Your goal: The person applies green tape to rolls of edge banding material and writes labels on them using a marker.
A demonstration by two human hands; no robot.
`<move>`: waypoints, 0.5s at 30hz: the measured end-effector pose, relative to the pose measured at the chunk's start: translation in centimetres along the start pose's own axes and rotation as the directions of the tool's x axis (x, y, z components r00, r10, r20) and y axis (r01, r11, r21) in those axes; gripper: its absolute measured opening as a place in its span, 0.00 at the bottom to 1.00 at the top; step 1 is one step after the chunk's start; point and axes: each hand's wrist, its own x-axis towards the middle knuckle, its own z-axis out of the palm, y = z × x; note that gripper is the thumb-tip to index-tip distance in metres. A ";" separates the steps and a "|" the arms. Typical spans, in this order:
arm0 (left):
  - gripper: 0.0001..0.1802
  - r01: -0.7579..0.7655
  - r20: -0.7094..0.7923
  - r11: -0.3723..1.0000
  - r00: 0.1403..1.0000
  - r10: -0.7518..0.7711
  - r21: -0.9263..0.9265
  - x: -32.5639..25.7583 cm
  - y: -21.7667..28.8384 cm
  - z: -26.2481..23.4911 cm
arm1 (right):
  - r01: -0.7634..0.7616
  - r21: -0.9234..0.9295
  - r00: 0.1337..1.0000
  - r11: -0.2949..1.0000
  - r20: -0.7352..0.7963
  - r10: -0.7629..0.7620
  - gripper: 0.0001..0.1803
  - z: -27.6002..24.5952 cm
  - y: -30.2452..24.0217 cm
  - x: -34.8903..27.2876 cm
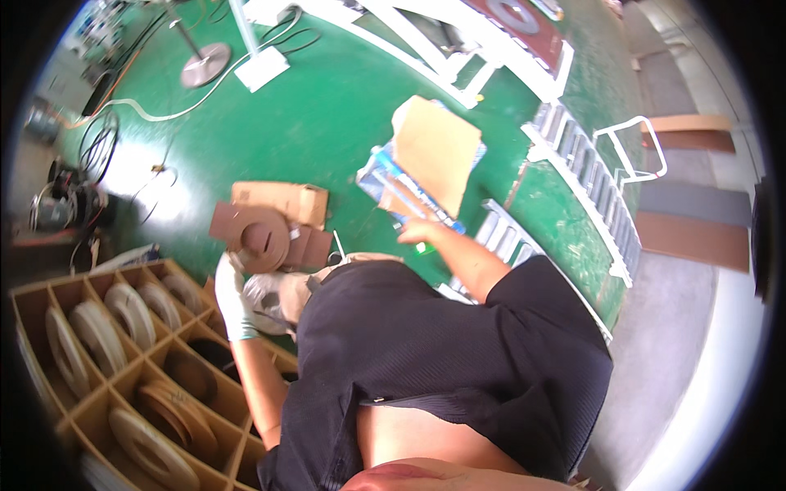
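My left hand (234, 301), in a white glove, is at the near left edge of a flat brown roll of edge banding (273, 255). Its fingers seem closed on the rim, though the fingertips are partly hidden. Behind the roll are brown panels (309, 248) and a cardboard box (282, 199). My bare right hand (419, 231) is farther right with its fingers curled; a small green bit (423, 248) shows just below it. What that hand holds is too small to make out. Just beyond it is a blue-and-white package (409, 190) beside a tan cardboard sheet (438, 147).
A divided wooden rack (90, 393) at the lower left holds several pale and brown rolls. Silver roller conveyors (585, 172) run along the right. A white machine frame (426, 49) stands ahead. Cables (155, 114) trail over the green floor, near a round metal base (205, 65).
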 end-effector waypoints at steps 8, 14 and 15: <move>0.53 -0.755 0.268 0.559 0.492 0.828 -0.342 12.8 37.0 14.4 | 0.175 0.422 0.927 0.890 -0.375 -0.004 0.21 -8.3 -8.2 -2.2; 0.52 -0.690 0.344 0.413 0.246 0.906 -0.594 22.1 40.0 23.5 | 0.338 0.586 0.843 0.736 -0.536 0.039 0.19 -18.2 -7.4 0.0; 0.52 -0.668 0.335 0.389 0.215 0.917 -0.635 24.3 40.1 25.2 | 0.341 0.543 0.800 0.767 -0.596 0.067 0.19 -19.3 -6.4 0.6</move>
